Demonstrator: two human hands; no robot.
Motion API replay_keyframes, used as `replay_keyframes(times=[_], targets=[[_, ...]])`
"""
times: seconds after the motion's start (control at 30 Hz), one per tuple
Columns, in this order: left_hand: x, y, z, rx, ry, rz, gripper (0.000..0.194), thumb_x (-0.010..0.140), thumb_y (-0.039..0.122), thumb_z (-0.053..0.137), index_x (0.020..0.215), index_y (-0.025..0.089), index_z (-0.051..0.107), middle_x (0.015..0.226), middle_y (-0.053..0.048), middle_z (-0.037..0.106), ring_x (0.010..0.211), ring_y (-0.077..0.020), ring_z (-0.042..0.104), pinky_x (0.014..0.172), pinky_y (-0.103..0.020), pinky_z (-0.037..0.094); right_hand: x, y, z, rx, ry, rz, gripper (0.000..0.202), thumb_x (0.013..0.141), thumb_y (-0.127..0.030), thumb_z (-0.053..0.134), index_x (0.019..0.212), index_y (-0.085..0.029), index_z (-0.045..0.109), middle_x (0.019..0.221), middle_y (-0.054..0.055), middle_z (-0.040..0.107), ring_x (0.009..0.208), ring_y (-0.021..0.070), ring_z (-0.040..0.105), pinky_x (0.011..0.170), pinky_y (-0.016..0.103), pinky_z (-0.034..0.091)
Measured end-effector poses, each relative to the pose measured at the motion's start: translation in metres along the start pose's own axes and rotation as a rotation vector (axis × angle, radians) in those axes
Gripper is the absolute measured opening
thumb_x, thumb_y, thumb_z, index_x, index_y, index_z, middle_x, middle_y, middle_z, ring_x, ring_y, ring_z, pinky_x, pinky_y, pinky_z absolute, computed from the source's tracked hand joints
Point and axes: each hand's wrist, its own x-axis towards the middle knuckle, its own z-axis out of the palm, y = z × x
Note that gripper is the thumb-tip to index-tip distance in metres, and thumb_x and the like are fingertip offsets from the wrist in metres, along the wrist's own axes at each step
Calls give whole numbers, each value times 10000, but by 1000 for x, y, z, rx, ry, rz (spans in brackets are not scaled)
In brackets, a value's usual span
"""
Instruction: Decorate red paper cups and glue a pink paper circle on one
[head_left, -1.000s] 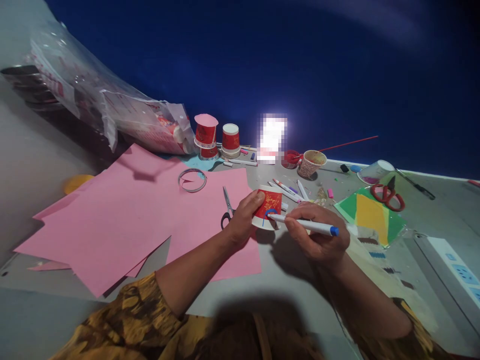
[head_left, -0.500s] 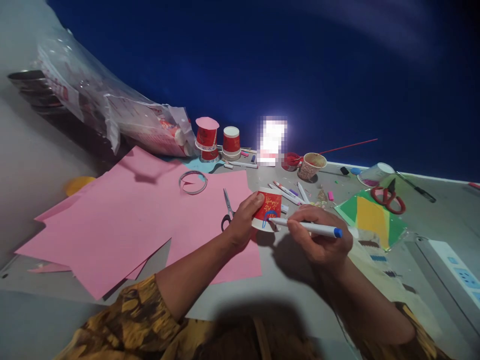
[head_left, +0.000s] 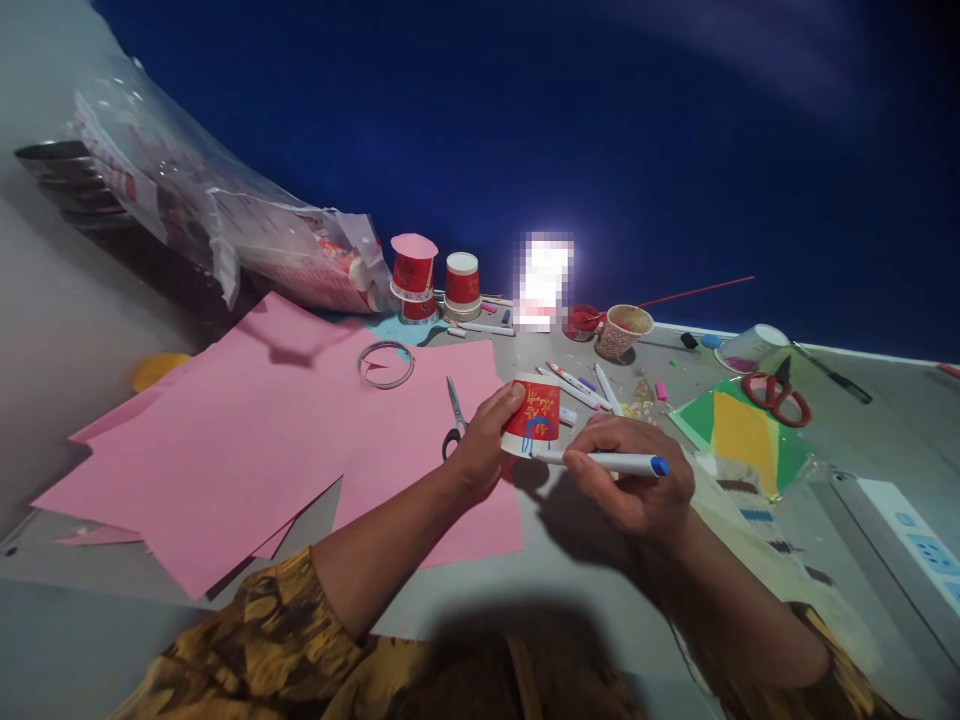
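Note:
My left hand is closed around a red and white paper cup, which is upside down with its rim low. Gold characters and a blue arch-shaped line mark the cup's side. In my right hand is a white marker with a blue end, gripped like a pen. Its tip meets the cup near the rim, below the blue arch. Black-handled scissors lie on pink paper just behind my left hand, their handles partly hidden by it.
Large pink sheets cover the left side. At the back stand red paper cups, a patterned cup and a bright blurred patch. Loose markers lie behind the held cup. Red-handled scissors and a power strip are on the right.
My right hand and the marker have moved slightly left and down, the tip going from the arch towards the rim. More blue line shows on the cup. My left hand stays nearly still.

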Motion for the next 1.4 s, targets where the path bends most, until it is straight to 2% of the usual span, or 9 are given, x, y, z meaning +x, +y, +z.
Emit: replay_keyframes(times=[0.17,0.27,0.63,0.87,1.1,1.4], targets=[[0,-1,-1,5,-28,-43,452,839,548,794,1025,146,706,848,-55,742,697,-183,685,666,-292,558,-5,4,2,-40,136,49,148,874,-102,690,846,-246,666,663,-17,715,559,168,672,550,306,540],[0,-1,-2,6,-33,-54,441,835,541,797,1010,150,691,841,-55,738,691,-195,695,665,-313,575,-7,6,2,-60,192,80,161,866,-96,710,865,-255,684,697,-13,728,577,167,677,545,302,538],[1,-2,-3,-2,-37,-60,460,832,558,794,1009,142,706,854,-70,755,695,-207,710,666,-324,583,-2,4,1,-89,160,25,141,885,-110,683,849,-245,661,649,-14,708,548,167,671,528,301,532],[1,-1,-1,-45,6,-46,416,820,508,825,987,139,731,838,-60,761,725,-188,711,694,-279,568,0,1,-2,10,24,-7,150,885,-113,656,834,-249,619,627,-36,690,520,154,645,527,293,527],[1,-1,-2,-61,-29,-120,479,849,514,789,1123,130,706,936,-110,783,734,-226,722,667,-341,601,-5,6,1,-74,169,41,166,877,-97,687,852,-256,643,662,-30,703,555,155,657,561,296,540],[2,-3,-4,-56,-16,-134,448,861,510,775,1080,126,701,878,-89,770,674,-219,724,677,-349,599,-5,7,2,-85,176,25,160,889,-103,687,857,-255,649,663,-25,701,554,158,654,540,293,526]])
